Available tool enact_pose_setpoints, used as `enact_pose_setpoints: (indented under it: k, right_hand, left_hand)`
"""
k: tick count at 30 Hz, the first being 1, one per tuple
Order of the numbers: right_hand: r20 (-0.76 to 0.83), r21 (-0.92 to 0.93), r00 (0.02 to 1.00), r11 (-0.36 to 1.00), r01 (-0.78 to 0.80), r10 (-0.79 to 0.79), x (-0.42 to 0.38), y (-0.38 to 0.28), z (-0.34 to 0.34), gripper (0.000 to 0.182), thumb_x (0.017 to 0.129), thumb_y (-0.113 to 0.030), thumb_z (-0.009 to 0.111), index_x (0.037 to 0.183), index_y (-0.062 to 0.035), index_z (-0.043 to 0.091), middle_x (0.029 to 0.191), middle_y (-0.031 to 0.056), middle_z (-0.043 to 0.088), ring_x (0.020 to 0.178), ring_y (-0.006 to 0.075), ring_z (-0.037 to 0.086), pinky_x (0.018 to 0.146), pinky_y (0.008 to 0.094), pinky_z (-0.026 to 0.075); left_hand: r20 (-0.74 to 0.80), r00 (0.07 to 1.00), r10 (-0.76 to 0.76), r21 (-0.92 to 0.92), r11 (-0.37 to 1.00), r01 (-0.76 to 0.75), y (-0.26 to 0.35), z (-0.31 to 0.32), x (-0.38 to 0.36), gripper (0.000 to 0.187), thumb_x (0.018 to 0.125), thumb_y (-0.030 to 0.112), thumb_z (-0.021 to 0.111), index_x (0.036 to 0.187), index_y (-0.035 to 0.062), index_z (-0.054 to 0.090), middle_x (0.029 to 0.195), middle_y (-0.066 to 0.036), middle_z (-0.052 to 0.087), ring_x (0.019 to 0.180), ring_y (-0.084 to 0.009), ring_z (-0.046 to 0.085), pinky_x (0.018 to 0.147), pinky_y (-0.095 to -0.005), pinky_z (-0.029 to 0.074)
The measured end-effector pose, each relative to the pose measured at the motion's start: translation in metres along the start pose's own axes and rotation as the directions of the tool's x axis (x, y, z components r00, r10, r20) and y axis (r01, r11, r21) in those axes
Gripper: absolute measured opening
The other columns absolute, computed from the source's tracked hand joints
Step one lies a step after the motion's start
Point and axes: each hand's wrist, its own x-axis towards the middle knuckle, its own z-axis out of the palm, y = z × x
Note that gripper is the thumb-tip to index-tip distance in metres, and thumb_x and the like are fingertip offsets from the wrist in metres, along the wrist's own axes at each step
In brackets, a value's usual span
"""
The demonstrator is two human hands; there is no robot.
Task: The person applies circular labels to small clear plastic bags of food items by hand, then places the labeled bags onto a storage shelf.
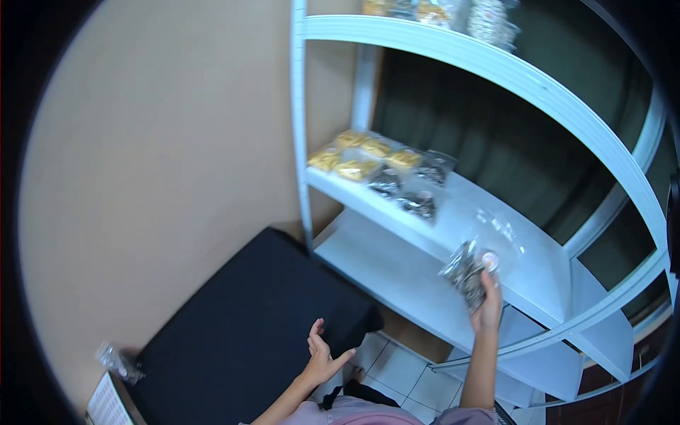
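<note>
My right hand [489, 306] grips a clear plastic bag of dark grey contents [467, 280] with a round label, held at the front edge of the middle shelf [489, 198]. Over the near edge of the black-covered table, my left hand [324, 363] is open with its fingers apart and nothing in it. On the middle shelf, to the left, lie several bags of yellow pieces [356, 168]. Beside them are several bags of dark contents [418, 204], much like the one I hold.
The white shelving unit [301, 113] has a top shelf holding more bags [489, 25] and lower boards below. A black-covered table [248, 319] stands against the beige wall. At its far left are a clear bag [119, 363] and a printed sheet [108, 402]. White floor tiles [404, 368] show between.
</note>
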Motion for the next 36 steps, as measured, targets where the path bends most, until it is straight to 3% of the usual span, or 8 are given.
enact_pose_setpoints:
  k: [5, 10, 14, 16, 23, 28, 30, 36]
  right_hand:
    - [-0.082, -0.175, 0.995, 0.983, 0.049, -0.064, 0.099, -0.049, -0.049, 0.032, 0.084, -0.025, 0.049, 0.108, -0.0046, 0.049, 0.094, 0.0078, 0.06, 0.078, 0.0147, 0.06, 0.065, 0.0292, 0.051]
    - [-0.088, -0.427, 0.995, 0.901, -0.08, 0.047, 0.207, -0.036, -0.067, 0.031, 0.079, -0.029, 0.056, 0.099, -0.0054, 0.057, 0.082, 0.0043, 0.061, 0.066, 0.0121, 0.058, 0.05, 0.0264, 0.047]
    - [-0.146, -0.63, 0.983, 0.777, -0.008, -0.109, 0.288, 0.007, -0.066, 0.031, 0.074, -0.036, 0.061, 0.088, -0.0075, 0.062, 0.071, 0.0015, 0.06, 0.056, 0.0114, 0.056, 0.043, 0.0251, 0.041]
    - [-0.299, -0.637, 0.953, 0.733, -0.239, 0.051, 0.306, 0.016, -0.054, 0.047, 0.066, -0.041, 0.068, 0.086, 0.0012, 0.061, 0.079, 0.0095, 0.062, 0.063, 0.0187, 0.059, 0.039, 0.0299, 0.045]
    - [-0.178, -0.933, 0.981, 0.331, -0.145, -0.072, 0.33, 0.027, -0.053, 0.062, 0.064, -0.051, 0.064, 0.092, 0.0041, 0.058, 0.086, 0.0173, 0.062, 0.071, 0.0245, 0.063, 0.045, 0.0316, 0.052]
    - [-0.215, -0.88, 0.968, 0.405, -0.248, 0.126, 0.321, 0.006, -0.051, 0.058, 0.063, -0.052, 0.066, 0.091, -0.001, 0.061, 0.084, 0.0133, 0.062, 0.071, 0.0203, 0.062, 0.05, 0.0309, 0.054]
    - [-0.168, -0.724, 0.951, 0.622, -0.296, 0.258, 0.32, 0.007, -0.052, 0.052, 0.064, -0.046, 0.069, 0.092, -0.0037, 0.06, 0.083, 0.01, 0.062, 0.067, 0.0187, 0.062, 0.053, 0.0314, 0.054]
    - [-0.295, -0.781, 0.913, 0.479, -0.401, 0.283, 0.335, 0.008, -0.047, 0.051, 0.066, -0.043, 0.068, 0.102, -0.0085, 0.054, 0.087, 0.0065, 0.06, 0.071, 0.0182, 0.06, 0.059, 0.0339, 0.054]
  left_hand:
    - [0.1, 0.994, -0.03, 0.35, 0.937, -0.007, -0.017, 0.042, 0.043, 0.095, 0.068, 0.041, 0.066, 0.126, -0.0088, 0.009, 0.13, -0.028, 0.012, 0.12, -0.0381, 0.014, 0.097, -0.0465, 0.013]
    - [0.047, 0.997, -0.064, 0.425, 0.904, 0.038, -0.012, 0.058, 0.058, 0.092, 0.065, 0.039, 0.067, 0.125, -0.0087, 0.016, 0.131, -0.027, 0.013, 0.12, -0.0392, 0.015, 0.096, -0.0479, 0.011]
    - [-0.003, 0.998, -0.068, 0.54, 0.84, 0.059, -0.013, 0.066, 0.057, 0.09, 0.063, 0.035, 0.069, 0.124, -0.007, 0.019, 0.13, -0.027, 0.015, 0.118, -0.0417, 0.016, 0.095, -0.051, 0.011]
    - [0.019, 0.994, -0.11, 0.573, 0.816, 0.08, -0.008, 0.067, 0.057, 0.087, 0.063, 0.033, 0.07, 0.123, -0.0066, 0.021, 0.13, -0.027, 0.016, 0.118, -0.0419, 0.016, 0.095, -0.0515, 0.011]
    - [-0.031, 0.993, -0.118, 0.586, 0.802, 0.114, -0.011, 0.07, 0.059, 0.086, 0.061, 0.034, 0.07, 0.122, -0.004, 0.024, 0.129, -0.024, 0.019, 0.12, -0.0388, 0.016, 0.097, -0.0485, 0.01]
    - [-0.035, 0.994, -0.107, 0.594, 0.797, 0.107, -0.009, 0.07, 0.059, 0.084, 0.061, 0.033, 0.07, 0.122, -0.004, 0.025, 0.129, -0.025, 0.021, 0.119, -0.0391, 0.017, 0.096, -0.0487, 0.011]
    - [-0.035, 0.994, -0.099, 0.594, 0.798, 0.1, -0.012, 0.07, 0.058, 0.084, 0.061, 0.033, 0.07, 0.122, -0.004, 0.025, 0.128, -0.025, 0.021, 0.119, -0.0391, 0.018, 0.096, -0.0488, 0.011]
    - [-0.039, 0.996, -0.075, 0.592, 0.802, 0.084, -0.011, 0.068, 0.059, 0.083, 0.061, 0.033, 0.07, 0.121, -0.005, 0.026, 0.128, -0.024, 0.022, 0.119, -0.0385, 0.019, 0.096, -0.0483, 0.012]
